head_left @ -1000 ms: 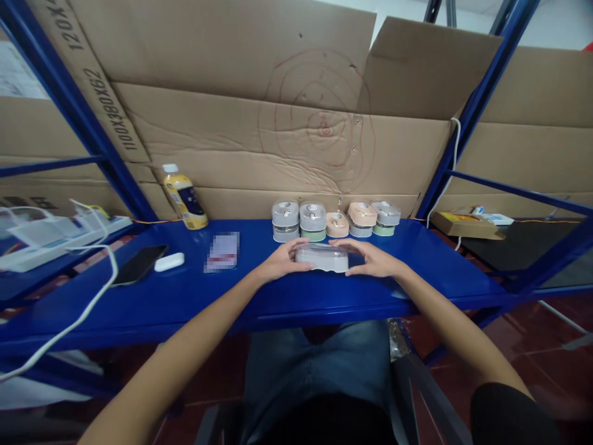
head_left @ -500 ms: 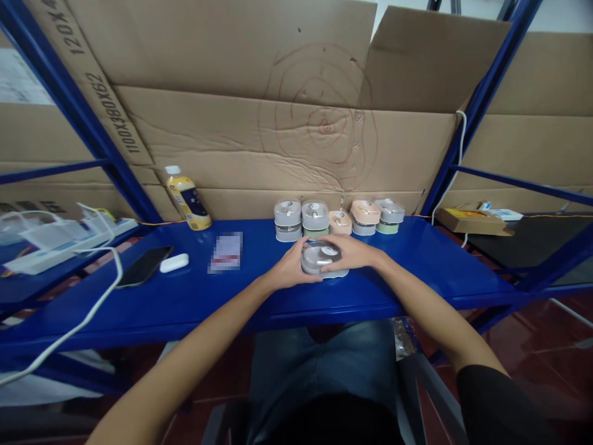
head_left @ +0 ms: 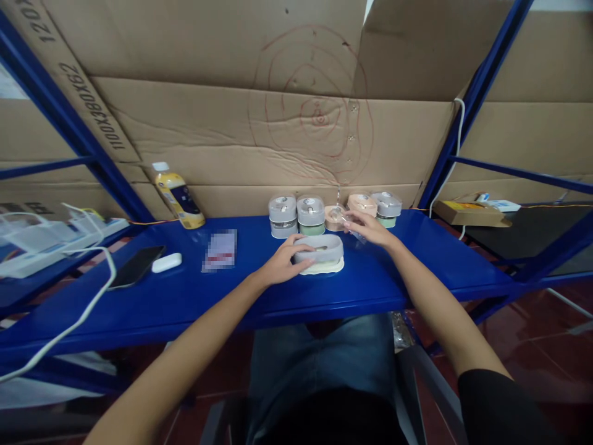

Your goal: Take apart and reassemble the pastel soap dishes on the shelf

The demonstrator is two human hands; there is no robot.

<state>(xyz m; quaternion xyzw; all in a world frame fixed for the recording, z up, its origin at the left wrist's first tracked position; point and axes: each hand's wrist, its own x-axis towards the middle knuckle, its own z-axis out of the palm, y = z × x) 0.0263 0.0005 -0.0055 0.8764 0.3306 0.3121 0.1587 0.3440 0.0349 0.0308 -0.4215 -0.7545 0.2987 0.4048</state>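
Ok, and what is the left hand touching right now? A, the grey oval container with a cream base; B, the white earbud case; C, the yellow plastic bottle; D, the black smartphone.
A: the left hand lies against the side of the grey oval container with a cream base.

One camera worn on my head, looking forward and down, from above and behind my left hand (head_left: 283,263) and right hand (head_left: 365,227), close over both, blue steel shelf (head_left: 430,272) just past them, cardboard sheets (head_left: 231,136) farther beyond, single view, nothing shared
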